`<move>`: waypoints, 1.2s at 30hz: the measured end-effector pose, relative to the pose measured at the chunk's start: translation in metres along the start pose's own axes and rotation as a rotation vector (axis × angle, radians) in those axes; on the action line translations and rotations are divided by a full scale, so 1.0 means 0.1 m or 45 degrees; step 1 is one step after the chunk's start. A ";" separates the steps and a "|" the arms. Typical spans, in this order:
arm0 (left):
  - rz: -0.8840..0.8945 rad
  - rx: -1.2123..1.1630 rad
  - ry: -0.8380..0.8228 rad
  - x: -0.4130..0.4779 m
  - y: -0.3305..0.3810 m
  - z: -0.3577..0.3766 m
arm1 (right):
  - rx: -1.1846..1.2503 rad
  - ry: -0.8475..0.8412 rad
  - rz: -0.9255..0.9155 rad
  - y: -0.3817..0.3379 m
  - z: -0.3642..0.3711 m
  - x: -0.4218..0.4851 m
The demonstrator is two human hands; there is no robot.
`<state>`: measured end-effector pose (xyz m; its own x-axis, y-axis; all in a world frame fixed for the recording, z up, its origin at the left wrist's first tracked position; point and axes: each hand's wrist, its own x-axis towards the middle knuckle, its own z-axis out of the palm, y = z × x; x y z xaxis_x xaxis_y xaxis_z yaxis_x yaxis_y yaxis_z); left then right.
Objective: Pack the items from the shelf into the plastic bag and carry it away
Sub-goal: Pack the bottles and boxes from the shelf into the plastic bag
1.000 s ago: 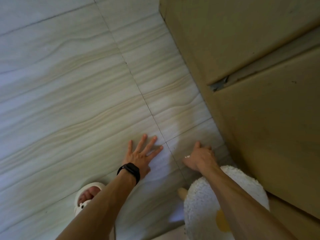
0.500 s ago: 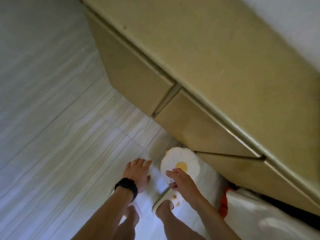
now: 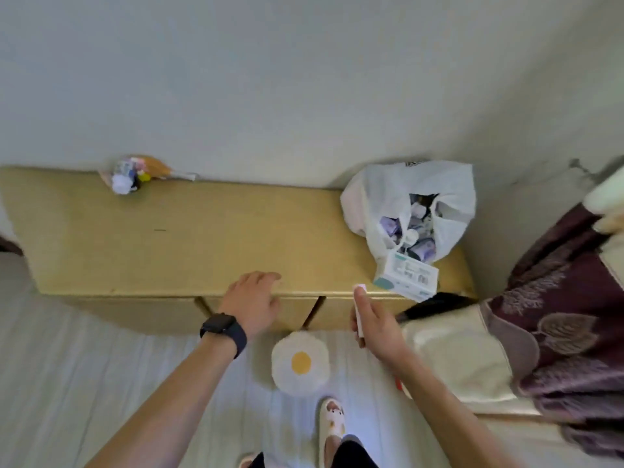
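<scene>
The left hand (image 3: 254,300), fingers loosely spread and empty, rests on the front edge of the tan shelf (image 3: 189,238). The right hand (image 3: 374,324) grips a slim pale pink tube (image 3: 358,307) upright. Just beyond it, a white-and-teal box (image 3: 407,276) leans against the open plastic bag (image 3: 405,204), which stands at the shelf's right end, partly filled. A small bundle (image 3: 135,173) lies at the rear left.
</scene>
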<state>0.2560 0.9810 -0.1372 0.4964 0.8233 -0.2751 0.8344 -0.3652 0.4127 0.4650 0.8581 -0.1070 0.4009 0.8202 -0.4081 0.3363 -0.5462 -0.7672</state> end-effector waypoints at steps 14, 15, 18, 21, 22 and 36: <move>0.084 0.032 -0.130 1.50 1.77 0.24 | 0.343 0.123 0.346 1.00 -1.46 1.30; 0.019 -0.012 -0.146 1.63 1.89 0.30 | 0.385 0.091 0.399 1.00 -1.54 1.49; -0.142 -0.115 -0.229 1.99 2.25 0.41 | 0.641 0.044 0.568 0.92 -1.69 2.02; -0.226 -0.056 -0.316 2.30 2.53 0.49 | 0.953 -0.038 0.581 0.76 -1.82 2.54; -0.250 -0.079 -0.329 2.40 2.60 0.52 | 1.067 -0.085 0.551 0.71 -1.88 2.68; -0.503 -0.593 -0.398 2.63 2.63 0.52 | -1.148 -0.412 -0.331 1.72 -1.71 2.53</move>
<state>0.6182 1.0794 -0.1461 0.2798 0.6670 -0.6905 0.8120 0.2193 0.5409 0.7699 0.9425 -0.2574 0.0159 0.8665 -0.4990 0.9571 -0.1576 -0.2432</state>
